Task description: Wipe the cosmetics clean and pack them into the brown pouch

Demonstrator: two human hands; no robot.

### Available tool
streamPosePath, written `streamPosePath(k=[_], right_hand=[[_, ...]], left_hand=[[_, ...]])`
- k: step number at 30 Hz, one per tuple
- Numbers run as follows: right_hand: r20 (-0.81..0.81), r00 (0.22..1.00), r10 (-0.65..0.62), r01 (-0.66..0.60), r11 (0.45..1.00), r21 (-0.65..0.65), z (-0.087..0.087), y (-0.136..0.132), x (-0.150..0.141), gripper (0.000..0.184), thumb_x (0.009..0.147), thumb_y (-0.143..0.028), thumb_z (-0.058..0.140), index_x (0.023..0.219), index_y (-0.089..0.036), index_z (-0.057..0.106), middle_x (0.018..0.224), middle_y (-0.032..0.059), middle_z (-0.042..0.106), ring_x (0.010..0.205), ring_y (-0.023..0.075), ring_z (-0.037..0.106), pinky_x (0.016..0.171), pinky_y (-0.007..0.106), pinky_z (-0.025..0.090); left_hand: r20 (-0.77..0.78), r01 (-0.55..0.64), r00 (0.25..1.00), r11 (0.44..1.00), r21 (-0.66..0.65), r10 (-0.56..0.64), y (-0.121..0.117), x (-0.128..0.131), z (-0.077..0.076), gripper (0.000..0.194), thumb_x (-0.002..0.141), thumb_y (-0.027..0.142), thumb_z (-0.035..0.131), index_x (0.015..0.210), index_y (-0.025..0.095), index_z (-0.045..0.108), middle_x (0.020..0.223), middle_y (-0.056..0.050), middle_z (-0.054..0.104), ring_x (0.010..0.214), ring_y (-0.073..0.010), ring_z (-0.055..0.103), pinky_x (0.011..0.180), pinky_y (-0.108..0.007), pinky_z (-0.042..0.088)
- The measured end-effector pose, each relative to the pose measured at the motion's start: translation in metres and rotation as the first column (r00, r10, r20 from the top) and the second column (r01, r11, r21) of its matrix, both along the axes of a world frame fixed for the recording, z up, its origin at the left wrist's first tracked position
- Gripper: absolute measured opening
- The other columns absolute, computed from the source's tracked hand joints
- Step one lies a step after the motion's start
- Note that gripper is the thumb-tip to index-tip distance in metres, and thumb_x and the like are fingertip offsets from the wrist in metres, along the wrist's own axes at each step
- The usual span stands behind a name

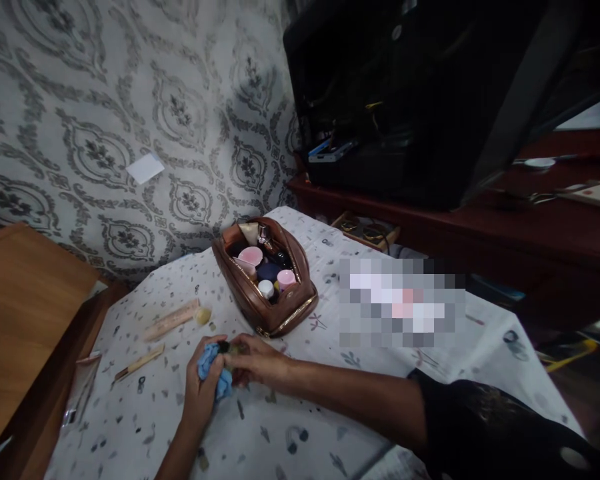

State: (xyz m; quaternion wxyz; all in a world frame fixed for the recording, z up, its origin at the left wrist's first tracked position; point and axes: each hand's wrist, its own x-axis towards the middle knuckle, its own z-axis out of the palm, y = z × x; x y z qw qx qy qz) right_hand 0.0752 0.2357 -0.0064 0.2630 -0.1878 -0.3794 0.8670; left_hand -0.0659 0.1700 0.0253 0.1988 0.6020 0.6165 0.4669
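My left hand (200, 381) is closed around a crumpled light-blue cloth (225, 384). Pinched in the fingers of my right hand (263, 361) is a small yellowish-green item with a dark end (237, 347); that end meets the blue cloth. My fingers cover much of it, so its kind is unclear. Just beyond both hands, a brown cosmetic bag (250, 308) stands unzipped. Inside it are a pink-lidded jar (251, 256), a smaller pink container (286, 279), a white cap (266, 289) and several other cosmetics.
Left of the hands lie a pale flat box (173, 320), a round yellowish item (203, 315), a thin brush-like stick (140, 362) and a clear tube (81, 387). A patterned white cloth (265, 443) covers the surface. A large dark screen (405, 100) stands behind at right.
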Motion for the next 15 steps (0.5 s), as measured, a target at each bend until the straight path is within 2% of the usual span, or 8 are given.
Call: streamPosePath(k=[3, 7, 10, 12, 15], right_hand=[[0.036, 0.999, -0.02, 0.02, 1.0, 0.017, 0.0002, -0.0023, -0.001, 0.078, 0.036, -0.054, 0.092, 0.09, -0.019, 0.047, 0.062, -0.0087, 0.062, 0.051, 0.0092, 0.057, 0.053, 0.024, 0.045], [0.081, 0.996, -0.044, 0.041, 0.998, 0.042, 0.0008, -0.0026, -0.0007, 0.072, 0.039, -0.044, 0.093, 0.089, -0.019, 0.048, 0.062, -0.0108, 0.06, 0.049, 0.0078, 0.055, 0.052, 0.024, 0.044], [0.09, 0.995, -0.034, 0.032, 0.999, 0.023, 0.0004, -0.0018, -0.001, 0.074, 0.038, -0.045, 0.093, 0.089, -0.02, 0.046, 0.061, -0.0108, 0.061, 0.048, 0.0086, 0.056, 0.051, 0.024, 0.044], [0.082, 0.996, -0.026, 0.026, 1.0, 0.004, 0.0002, -0.0014, -0.0013, 0.079, 0.036, -0.048, 0.093, 0.092, -0.02, 0.044, 0.06, -0.01, 0.063, 0.047, 0.01, 0.058, 0.049, 0.024, 0.044], [0.047, 0.999, -0.023, 0.024, 0.999, -0.032, 0.0008, -0.0017, -0.0015, 0.087, 0.032, -0.053, 0.092, 0.095, -0.02, 0.042, 0.058, -0.0085, 0.064, 0.046, 0.0108, 0.059, 0.048, 0.022, 0.041]], left_hand=[[-0.007, -0.039, 0.999, 0.999, 0.0, 0.039, 0.0015, 0.0011, -0.0011, 0.042, 0.086, 0.057, 0.058, 0.099, 0.019, 0.07, 0.095, -0.006, 0.068, 0.096, -0.0244, 0.063, 0.086, -0.031, 0.049], [0.043, -0.078, 0.996, 0.997, -0.029, 0.079, 0.0039, 0.0018, -0.0041, 0.047, 0.084, 0.061, 0.058, 0.096, 0.018, 0.07, 0.091, -0.006, 0.07, 0.087, -0.024, 0.065, 0.078, -0.031, 0.051], [0.094, -0.093, 0.991, 0.993, -0.069, 0.099, 0.0054, 0.0011, -0.006, 0.051, 0.082, 0.065, 0.057, 0.095, 0.018, 0.071, 0.088, -0.006, 0.072, 0.082, -0.0244, 0.067, 0.073, -0.032, 0.053], [0.106, -0.112, 0.987, 0.989, -0.092, 0.121, 0.0061, -0.0005, -0.0071, 0.055, 0.08, 0.068, 0.056, 0.092, 0.017, 0.073, 0.088, -0.007, 0.073, 0.086, -0.0267, 0.068, 0.074, -0.033, 0.054], [0.13, -0.174, 0.973, 0.977, -0.126, 0.19, 0.0067, -0.0032, -0.009, 0.062, 0.075, 0.074, 0.057, 0.089, 0.016, 0.075, 0.086, -0.008, 0.073, 0.085, -0.0281, 0.068, 0.074, -0.035, 0.056]])
